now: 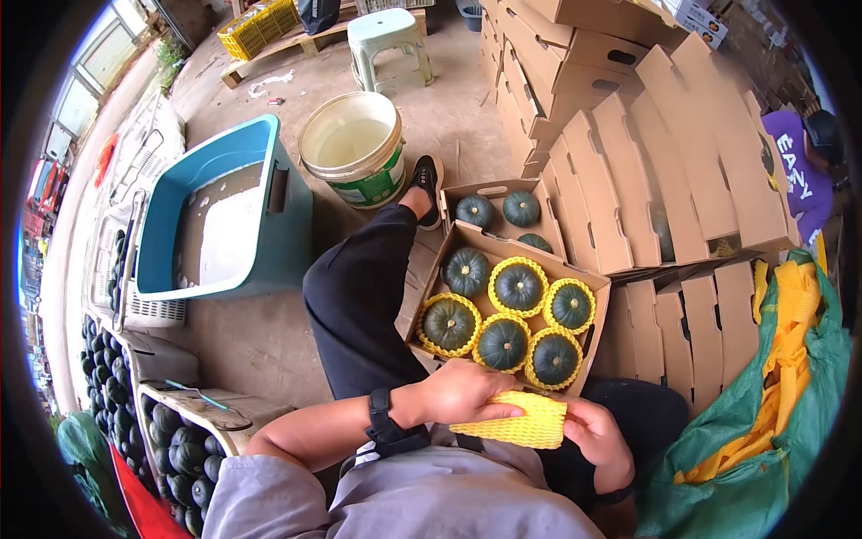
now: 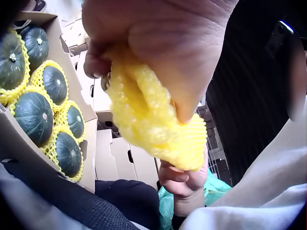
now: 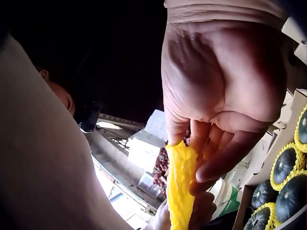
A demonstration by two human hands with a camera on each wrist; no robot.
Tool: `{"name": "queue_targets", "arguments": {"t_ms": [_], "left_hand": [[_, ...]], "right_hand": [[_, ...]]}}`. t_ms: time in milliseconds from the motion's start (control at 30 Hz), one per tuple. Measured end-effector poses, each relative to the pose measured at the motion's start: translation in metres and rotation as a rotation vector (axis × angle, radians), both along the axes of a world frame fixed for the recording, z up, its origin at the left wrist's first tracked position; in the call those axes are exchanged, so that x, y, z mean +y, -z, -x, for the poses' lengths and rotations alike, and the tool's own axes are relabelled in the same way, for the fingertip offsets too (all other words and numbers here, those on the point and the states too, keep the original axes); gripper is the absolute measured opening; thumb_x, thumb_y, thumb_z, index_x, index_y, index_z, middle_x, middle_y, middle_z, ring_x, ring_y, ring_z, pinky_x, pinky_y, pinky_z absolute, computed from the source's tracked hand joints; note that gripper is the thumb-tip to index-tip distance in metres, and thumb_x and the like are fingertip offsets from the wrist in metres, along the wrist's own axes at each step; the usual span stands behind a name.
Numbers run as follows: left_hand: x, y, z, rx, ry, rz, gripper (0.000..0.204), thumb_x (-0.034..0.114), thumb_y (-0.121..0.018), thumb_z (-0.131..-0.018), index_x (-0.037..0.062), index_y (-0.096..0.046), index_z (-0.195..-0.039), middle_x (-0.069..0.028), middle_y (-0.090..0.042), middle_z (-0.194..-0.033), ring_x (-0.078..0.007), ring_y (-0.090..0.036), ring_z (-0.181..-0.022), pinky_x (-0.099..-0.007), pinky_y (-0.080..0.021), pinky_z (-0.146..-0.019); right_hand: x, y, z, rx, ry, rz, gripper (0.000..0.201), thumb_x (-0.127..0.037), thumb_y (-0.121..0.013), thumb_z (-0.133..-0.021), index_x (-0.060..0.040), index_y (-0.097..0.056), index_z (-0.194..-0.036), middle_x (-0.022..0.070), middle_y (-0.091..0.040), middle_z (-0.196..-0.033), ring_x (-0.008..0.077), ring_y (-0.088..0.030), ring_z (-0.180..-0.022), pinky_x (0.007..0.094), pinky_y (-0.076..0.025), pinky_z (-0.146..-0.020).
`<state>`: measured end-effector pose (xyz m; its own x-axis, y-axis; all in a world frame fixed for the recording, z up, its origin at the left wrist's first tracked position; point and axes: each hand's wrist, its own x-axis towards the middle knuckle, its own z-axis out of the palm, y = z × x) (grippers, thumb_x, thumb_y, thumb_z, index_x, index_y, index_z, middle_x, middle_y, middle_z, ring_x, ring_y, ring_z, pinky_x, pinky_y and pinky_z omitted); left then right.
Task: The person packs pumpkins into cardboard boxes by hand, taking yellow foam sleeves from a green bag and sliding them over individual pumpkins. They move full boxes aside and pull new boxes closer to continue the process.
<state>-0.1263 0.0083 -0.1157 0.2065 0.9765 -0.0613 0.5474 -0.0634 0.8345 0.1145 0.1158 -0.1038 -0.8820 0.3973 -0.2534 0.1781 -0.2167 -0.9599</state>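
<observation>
A yellow foam net sleeve (image 1: pixel 514 420) is stretched flat between both hands above the lap. The left hand (image 1: pixel 462 393) grips one end, thumb on top; in the left wrist view this hand (image 2: pixel 163 52) holds the bunched foam net (image 2: pixel 148 115). At the other end, the right hand (image 1: pixel 600 438) pinches the edge; in the right wrist view its fingers (image 3: pixel 204 143) lie around the yellow foam (image 3: pixel 180 187). In front stands an open carton (image 1: pixel 588 355) with dark green squashes, several in yellow nets, such as one squash (image 1: pixel 503 344), and a bare squash (image 1: pixel 466 271).
Stacked cartons (image 1: pixel 628 180) stand ahead and right. A green sack (image 1: pixel 718 485) with yellow nets lies at the right. On the left are a blue tub (image 1: pixel 292 242), a white bucket (image 1: pixel 386 175) and crates of squashes (image 1: pixel 187 458). A stool (image 1: pixel 386 31) stands farther off.
</observation>
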Motion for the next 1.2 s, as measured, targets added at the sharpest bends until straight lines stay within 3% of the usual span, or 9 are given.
{"name": "queue_targets", "arguments": {"t_ms": [300,333,467,600,667,767,933,1033,1200], "left_hand": [[-0.003,0.087,0.026,0.206,-0.081,0.422,0.062,0.062,-0.042,-0.088,0.0035,-0.064,-0.091,-0.0180,-0.065,-0.084,-0.0367,-0.062,-0.082,-0.0450,-0.048,-0.074],[-0.007,0.094,0.027,0.242,-0.108,0.419,0.056,0.057,-0.045,-0.089,0.0041,-0.062,-0.094,-0.0175,-0.065,-0.084,-0.0361,-0.062,-0.081,-0.0447,-0.049,-0.074],[-0.016,0.043,0.003,0.055,-0.293,0.027,0.038,0.043,-0.050,-0.092,0.0073,-0.057,-0.101,-0.0158,-0.062,-0.075,-0.0371,-0.061,-0.072,-0.0443,-0.049,-0.063],[-0.007,0.010,0.000,0.104,-0.304,-0.156,0.039,0.035,-0.069,-0.081,0.0069,-0.059,-0.106,-0.0154,-0.057,-0.090,-0.0345,-0.057,-0.086,-0.0407,-0.047,-0.075],[0.005,-0.005,-0.008,0.378,-0.587,-0.480,0.053,0.033,-0.074,-0.076,0.0074,-0.057,-0.118,-0.0163,-0.054,-0.104,-0.0337,-0.052,-0.099,-0.0396,-0.044,-0.084],[0.024,-0.005,-0.033,-0.235,-0.458,-0.278,0.079,0.028,-0.079,-0.071,0.0059,-0.042,-0.137,-0.0177,-0.042,-0.122,-0.0318,-0.041,-0.117,-0.0375,-0.038,-0.097],[0.041,0.008,-0.014,-1.268,-0.285,0.164,0.025,0.023,-0.052,-0.097,0.0011,-0.063,-0.095,0.0030,-0.061,-0.083,-0.0050,-0.054,-0.079,-0.0221,-0.044,-0.074],[0.036,0.015,-0.002,-1.355,-0.431,0.380,0.026,0.026,-0.051,-0.097,0.0019,-0.062,-0.098,0.0019,-0.063,-0.087,-0.0060,-0.057,-0.083,-0.0221,-0.045,-0.080],[0.022,-0.018,0.015,-0.150,-0.399,-0.350,0.042,0.026,-0.070,-0.081,0.0189,-0.058,-0.121,-0.0129,-0.048,-0.128,-0.0337,-0.036,-0.125,-0.0464,-0.035,-0.100]], "right_hand": [[-0.011,0.094,0.074,-0.404,-0.030,-0.358,0.024,-0.008,-0.060,-0.082,0.0006,-0.059,-0.104,0.0193,-0.066,-0.093,0.0275,-0.066,-0.086,0.0353,-0.049,-0.074],[-0.013,0.113,0.083,-0.363,-0.019,-0.271,0.015,-0.003,-0.057,-0.085,0.0004,-0.059,-0.100,0.0069,-0.066,-0.093,0.0130,-0.061,-0.084,0.0293,-0.049,-0.074],[-0.005,0.069,0.087,-0.045,0.085,0.378,0.016,0.004,-0.057,-0.082,-0.0055,-0.055,-0.095,0.0008,-0.057,-0.089,0.0078,-0.055,-0.085,0.0230,-0.046,-0.073],[0.012,0.047,0.081,-0.036,-0.132,0.022,0.018,0.003,-0.063,-0.080,-0.0054,-0.052,-0.092,-0.0003,-0.051,-0.087,0.0082,-0.053,-0.084,0.0233,-0.044,-0.076],[0.011,0.045,0.090,0.030,0.450,-0.058,0.019,0.004,-0.062,-0.080,-0.0057,-0.049,-0.090,-0.0004,-0.050,-0.085,0.0089,-0.052,-0.079,0.0237,-0.044,-0.073],[0.000,0.029,0.108,0.280,0.878,-0.074,0.009,-0.002,-0.052,-0.089,-0.0060,-0.045,-0.092,-0.0006,-0.048,-0.083,0.0088,-0.052,-0.077,0.0242,-0.046,-0.070],[0.028,0.064,0.085,0.343,0.854,-0.060,0.017,-0.006,-0.044,-0.091,-0.0062,-0.048,-0.107,0.0042,-0.053,-0.096,0.0132,-0.055,-0.094,0.0267,-0.047,-0.080],[0.039,0.074,0.073,0.346,0.547,0.888,0.033,-0.022,-0.045,-0.094,-0.0051,-0.049,-0.121,0.0129,-0.059,-0.113,0.0248,-0.058,-0.105,0.0405,-0.043,-0.097],[0.017,0.047,0.078,0.614,0.340,0.752,0.061,-0.042,-0.050,-0.090,-0.0050,-0.040,-0.137,0.0129,-0.045,-0.138,0.0280,-0.043,-0.127,0.0459,-0.029,-0.109]]}}
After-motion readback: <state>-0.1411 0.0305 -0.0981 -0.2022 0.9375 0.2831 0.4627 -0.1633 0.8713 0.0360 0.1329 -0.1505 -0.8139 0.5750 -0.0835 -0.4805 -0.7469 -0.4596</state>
